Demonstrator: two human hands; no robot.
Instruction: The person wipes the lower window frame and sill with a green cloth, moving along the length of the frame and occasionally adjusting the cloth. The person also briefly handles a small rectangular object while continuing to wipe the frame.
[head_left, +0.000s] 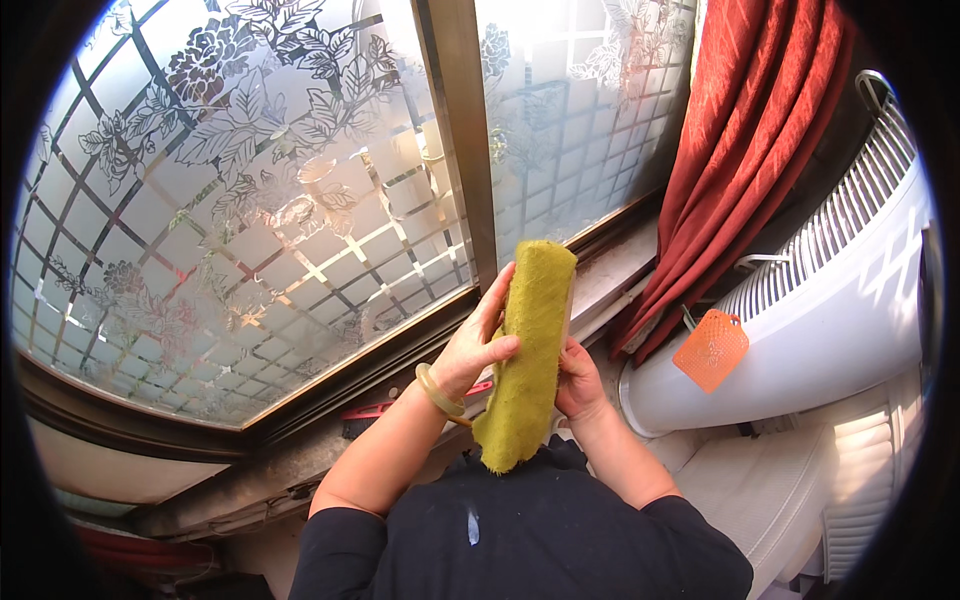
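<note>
A long, fuzzy yellow-green cloth pad (531, 352) is held up in front of my chest, its lower end close to my dark shirt. My left hand (476, 341) grips its left side, thumb across the front and fingers along the edge. On the opposite side, my right hand (579, 379) holds the edge, its fingertips partly hidden behind the pad. A pale strip shows along the pad's right edge; its back is out of sight. A bangle (439, 390) circles my left wrist.
Frosted, flower-patterned window panes (247, 225) stand ahead in a dark frame (454, 150). A red-handled brush (367, 412) lies by the sill behind my left forearm. To the right are a red curtain (742, 172), a white fan-like appliance (787, 352) and an orange fly swatter (710, 350).
</note>
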